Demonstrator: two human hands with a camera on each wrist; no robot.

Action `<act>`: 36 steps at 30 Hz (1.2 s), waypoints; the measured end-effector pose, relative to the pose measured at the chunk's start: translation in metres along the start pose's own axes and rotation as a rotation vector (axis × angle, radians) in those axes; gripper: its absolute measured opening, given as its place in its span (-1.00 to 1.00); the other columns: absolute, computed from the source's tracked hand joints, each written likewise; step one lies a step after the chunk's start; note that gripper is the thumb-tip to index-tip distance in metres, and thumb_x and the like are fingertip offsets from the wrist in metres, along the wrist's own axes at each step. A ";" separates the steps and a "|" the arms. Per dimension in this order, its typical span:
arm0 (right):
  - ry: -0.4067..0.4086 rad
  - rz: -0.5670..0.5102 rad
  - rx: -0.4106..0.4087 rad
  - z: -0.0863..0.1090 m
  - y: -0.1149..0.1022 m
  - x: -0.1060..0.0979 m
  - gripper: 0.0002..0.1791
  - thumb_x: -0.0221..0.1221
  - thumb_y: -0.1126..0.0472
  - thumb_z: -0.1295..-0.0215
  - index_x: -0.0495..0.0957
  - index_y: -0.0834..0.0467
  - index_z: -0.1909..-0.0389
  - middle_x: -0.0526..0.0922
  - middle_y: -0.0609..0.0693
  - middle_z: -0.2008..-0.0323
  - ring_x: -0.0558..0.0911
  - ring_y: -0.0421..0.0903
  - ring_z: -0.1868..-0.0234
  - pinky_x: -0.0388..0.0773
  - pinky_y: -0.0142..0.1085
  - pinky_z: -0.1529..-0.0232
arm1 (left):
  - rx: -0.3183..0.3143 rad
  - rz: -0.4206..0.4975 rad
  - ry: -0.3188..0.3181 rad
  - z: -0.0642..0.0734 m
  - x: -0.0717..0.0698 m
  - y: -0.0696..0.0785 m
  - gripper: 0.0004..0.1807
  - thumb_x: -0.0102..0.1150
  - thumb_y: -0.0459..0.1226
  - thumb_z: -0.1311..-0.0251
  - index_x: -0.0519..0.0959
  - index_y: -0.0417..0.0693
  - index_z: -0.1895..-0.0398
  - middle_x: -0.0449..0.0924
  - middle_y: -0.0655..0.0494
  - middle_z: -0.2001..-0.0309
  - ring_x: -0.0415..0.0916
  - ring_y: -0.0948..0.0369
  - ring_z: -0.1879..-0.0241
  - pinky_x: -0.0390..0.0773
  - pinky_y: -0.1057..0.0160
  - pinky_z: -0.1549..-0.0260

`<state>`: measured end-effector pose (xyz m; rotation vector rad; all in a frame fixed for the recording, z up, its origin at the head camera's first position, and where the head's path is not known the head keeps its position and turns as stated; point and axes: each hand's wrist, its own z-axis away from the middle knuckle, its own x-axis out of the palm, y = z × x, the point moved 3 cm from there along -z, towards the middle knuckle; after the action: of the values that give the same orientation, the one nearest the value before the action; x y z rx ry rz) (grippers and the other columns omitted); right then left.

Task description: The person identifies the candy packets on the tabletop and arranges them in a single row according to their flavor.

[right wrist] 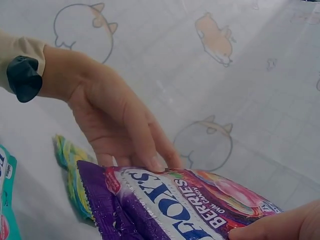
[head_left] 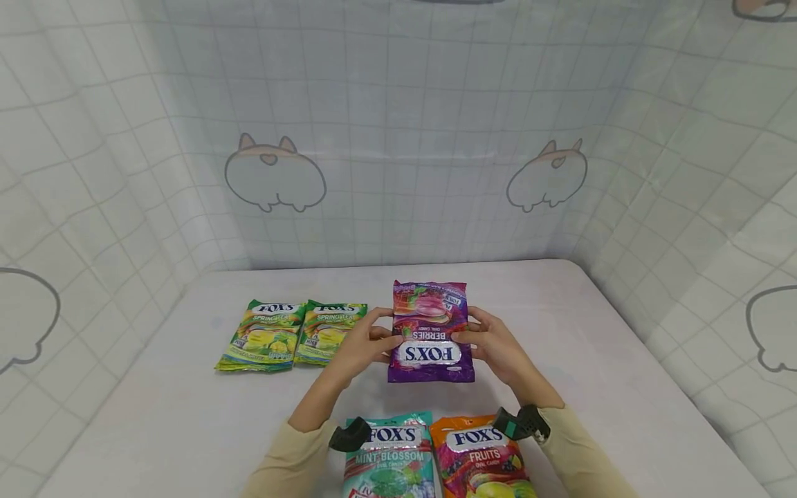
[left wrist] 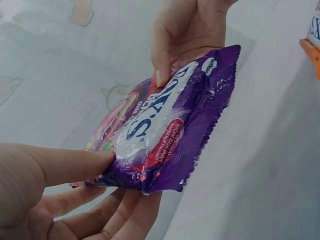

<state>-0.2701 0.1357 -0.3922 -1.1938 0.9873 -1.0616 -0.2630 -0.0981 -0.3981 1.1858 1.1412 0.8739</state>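
Note:
A purple candy bag marked FOX'S Berries is held up over the middle of the table, its lettering upside down in the head view. My left hand grips its left edge, thumb on the front and fingers behind. On the opposite edge my right hand pinches the bag the same way. In the left wrist view the purple bag is tilted, with its crimped end towards the right. The right wrist view shows the bag between both thumbs.
Two green Spring Tea bags lie side by side at the left of the white table. Close to the front edge are a teal Mint Blossom bag and an orange Fruits bag. A grid-patterned curtain surrounds the table.

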 end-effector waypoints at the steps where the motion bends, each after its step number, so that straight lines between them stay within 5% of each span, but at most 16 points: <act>1: -0.003 -0.002 -0.001 -0.001 0.000 0.001 -0.35 0.18 0.33 -0.29 0.21 0.23 -0.38 0.50 0.29 -0.11 0.61 0.07 0.07 0.59 -0.09 0.06 | -0.005 -0.005 0.006 0.000 -0.001 -0.001 -0.46 0.23 -0.31 -0.26 0.35 -0.13 -0.30 0.63 -0.14 0.18 0.64 0.02 0.29 0.65 0.07 0.30; 36: -0.013 0.055 -0.016 -0.009 0.004 0.011 -0.37 0.20 0.31 -0.27 0.25 0.21 -0.35 0.51 0.25 -0.12 0.60 0.08 0.06 0.57 -0.06 0.02 | -0.007 -0.022 0.000 -0.002 -0.012 -0.008 -0.42 0.23 -0.34 -0.25 0.31 -0.11 -0.33 0.64 -0.10 0.23 0.64 0.04 0.31 0.66 0.08 0.34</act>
<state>-0.2759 0.1228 -0.3973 -1.1784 1.0150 -1.0035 -0.2679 -0.1102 -0.4032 1.1657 1.1486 0.8599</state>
